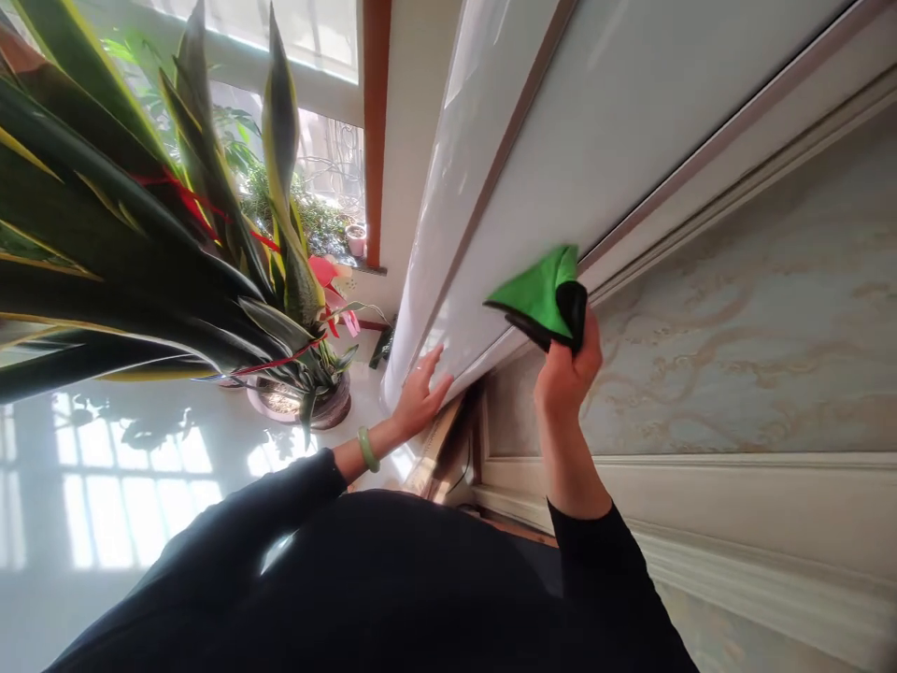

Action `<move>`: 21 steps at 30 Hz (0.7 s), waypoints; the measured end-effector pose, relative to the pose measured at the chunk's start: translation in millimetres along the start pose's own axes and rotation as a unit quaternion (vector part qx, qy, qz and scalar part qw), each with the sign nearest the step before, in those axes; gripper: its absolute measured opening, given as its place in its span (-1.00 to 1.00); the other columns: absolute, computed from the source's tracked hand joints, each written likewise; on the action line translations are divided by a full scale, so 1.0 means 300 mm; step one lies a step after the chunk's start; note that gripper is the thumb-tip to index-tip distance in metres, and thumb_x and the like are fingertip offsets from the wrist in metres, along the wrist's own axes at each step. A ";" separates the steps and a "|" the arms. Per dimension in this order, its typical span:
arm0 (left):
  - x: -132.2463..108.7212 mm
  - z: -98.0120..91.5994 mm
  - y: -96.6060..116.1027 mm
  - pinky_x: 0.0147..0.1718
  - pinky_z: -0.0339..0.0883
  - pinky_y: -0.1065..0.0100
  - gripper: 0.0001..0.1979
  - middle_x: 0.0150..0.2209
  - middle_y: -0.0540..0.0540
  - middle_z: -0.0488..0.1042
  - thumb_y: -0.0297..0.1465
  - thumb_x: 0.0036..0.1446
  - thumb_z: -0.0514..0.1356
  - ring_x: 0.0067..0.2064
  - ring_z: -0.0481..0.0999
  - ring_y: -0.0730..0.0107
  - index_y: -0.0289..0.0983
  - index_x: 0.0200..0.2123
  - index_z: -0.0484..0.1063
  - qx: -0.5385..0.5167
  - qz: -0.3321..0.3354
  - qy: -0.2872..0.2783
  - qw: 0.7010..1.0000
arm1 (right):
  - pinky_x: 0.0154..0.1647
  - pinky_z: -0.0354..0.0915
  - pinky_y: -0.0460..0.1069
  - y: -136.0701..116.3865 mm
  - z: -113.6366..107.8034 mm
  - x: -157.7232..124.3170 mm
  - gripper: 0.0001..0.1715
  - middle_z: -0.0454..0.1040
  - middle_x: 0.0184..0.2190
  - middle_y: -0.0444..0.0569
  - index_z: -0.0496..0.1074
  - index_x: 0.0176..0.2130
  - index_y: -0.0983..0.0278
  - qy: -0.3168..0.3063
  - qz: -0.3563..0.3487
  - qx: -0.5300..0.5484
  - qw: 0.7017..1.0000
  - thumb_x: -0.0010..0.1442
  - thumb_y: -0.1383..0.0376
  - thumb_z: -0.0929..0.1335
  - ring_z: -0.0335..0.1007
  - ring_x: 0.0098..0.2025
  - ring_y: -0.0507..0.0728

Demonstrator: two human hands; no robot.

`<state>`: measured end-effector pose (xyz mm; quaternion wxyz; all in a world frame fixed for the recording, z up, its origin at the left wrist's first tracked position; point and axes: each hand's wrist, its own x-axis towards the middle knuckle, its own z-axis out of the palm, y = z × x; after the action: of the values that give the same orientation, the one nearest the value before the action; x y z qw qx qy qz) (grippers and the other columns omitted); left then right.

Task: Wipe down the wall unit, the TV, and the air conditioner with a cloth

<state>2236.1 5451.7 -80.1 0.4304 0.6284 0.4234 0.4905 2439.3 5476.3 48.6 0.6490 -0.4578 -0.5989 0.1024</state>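
Note:
A tall, glossy white appliance [561, 140] with brownish trim strips slants across the upper middle of the head view. My right hand [571, 369] is closed on a green cloth [536, 290] with black edging, held at the right edge of the white front. Whether the cloth presses on the surface is hard to tell. Lower down and to the left, my left hand [420, 397] has its fingers spread at the lower part of the white front and holds nothing. A pale green bangle [368, 450] circles the left wrist.
A large potted plant [280, 187] with long pointed leaves and red ribbons fills the left side, its round pot [329, 407] on the shiny floor [42, 598]. Behind it is a window with a brown frame [377, 131]. Patterned wall panelling [757, 327] runs along the right.

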 end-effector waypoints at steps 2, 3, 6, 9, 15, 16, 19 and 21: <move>0.005 0.006 0.003 0.37 0.34 -0.09 -0.28 0.48 -0.33 0.26 0.01 0.42 0.13 0.38 0.43 0.02 -0.17 0.50 0.18 -0.017 -0.004 0.003 1.000 | 0.51 0.12 0.43 -0.052 0.018 0.127 -0.43 0.22 0.46 0.02 0.43 0.32 0.14 0.033 -0.176 -0.078 0.981 0.44 0.21 0.16 0.04 0.58 0.32; 0.005 0.007 0.002 0.37 0.34 -0.09 -0.27 0.48 -0.34 0.25 0.02 0.41 0.13 0.38 0.43 0.02 -0.17 0.50 0.18 -0.023 -0.006 0.003 1.000 | 0.55 0.06 0.41 -0.061 0.040 0.175 -0.42 0.18 0.49 0.04 0.44 0.31 0.17 0.033 -0.237 -0.114 0.964 0.47 0.24 0.12 0.00 0.60 0.30; -0.004 -0.008 -0.011 0.39 0.31 -0.10 -0.26 0.47 -0.35 0.27 0.04 0.40 0.15 0.39 0.42 0.01 -0.17 0.49 0.19 -0.025 -0.012 0.005 1.000 | 0.60 -0.04 0.35 -0.001 0.134 0.221 -0.37 0.11 0.52 0.13 0.36 0.38 0.24 -0.006 -0.304 -0.204 0.931 0.51 0.29 0.04 -0.08 0.62 0.24; -0.021 -0.050 -0.035 0.38 0.33 -0.08 -0.27 0.47 -0.34 0.27 0.04 0.39 0.16 0.39 0.42 0.02 -0.16 0.48 0.21 -0.015 -0.034 0.022 0.999 | 0.62 -0.12 0.41 0.150 0.223 0.112 -0.34 0.01 0.56 0.15 0.25 0.45 0.26 -0.047 -0.227 -0.269 0.935 0.50 0.21 0.08 -0.25 0.66 0.30; -0.057 -0.145 -0.075 0.34 0.39 -0.10 -0.25 0.45 -0.38 0.28 0.05 0.37 0.17 0.37 0.45 -0.01 -0.19 0.47 0.23 0.018 -0.075 0.058 0.995 | 0.62 -0.19 0.47 0.420 0.299 -0.308 -0.30 -0.05 0.57 0.36 0.29 0.43 0.43 -0.166 0.093 -0.292 0.937 0.43 0.20 0.19 -0.39 0.66 0.46; -0.062 -0.155 -0.078 0.35 0.38 -0.11 -0.25 0.46 -0.38 0.28 0.05 0.37 0.17 0.37 0.44 -0.01 -0.19 0.47 0.22 0.024 -0.080 0.060 0.995 | 0.62 -0.22 0.45 0.446 0.304 -0.369 -0.29 -0.07 0.57 0.40 0.28 0.43 0.47 -0.187 0.150 -0.274 0.931 0.42 0.24 0.20 -0.38 0.66 0.47; -0.072 -0.176 -0.084 0.35 0.40 -0.11 -0.25 0.46 -0.38 0.28 0.05 0.37 0.17 0.38 0.44 0.00 -0.20 0.47 0.21 0.042 -0.094 0.059 0.993 | 0.64 -0.24 0.41 0.504 0.313 -0.510 -0.29 -0.06 0.57 0.41 0.28 0.43 0.49 -0.211 0.248 -0.216 0.921 0.36 0.36 0.22 -0.32 0.65 0.45; -0.075 -0.183 -0.087 0.34 0.42 -0.09 -0.24 0.46 -0.38 0.28 0.05 0.37 0.17 0.38 0.45 0.00 -0.20 0.47 0.21 0.047 -0.100 0.050 0.993 | 0.64 -0.20 0.38 0.527 0.309 -0.574 -0.30 0.02 0.56 0.35 0.33 0.40 0.42 -0.206 0.268 -0.192 0.921 0.33 0.40 0.23 -0.24 0.65 0.40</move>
<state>2175.8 5444.1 -102.5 0.4251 0.5773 0.5278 0.4554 2379.2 5491.3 -195.1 0.3594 -0.6861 -0.5822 0.2471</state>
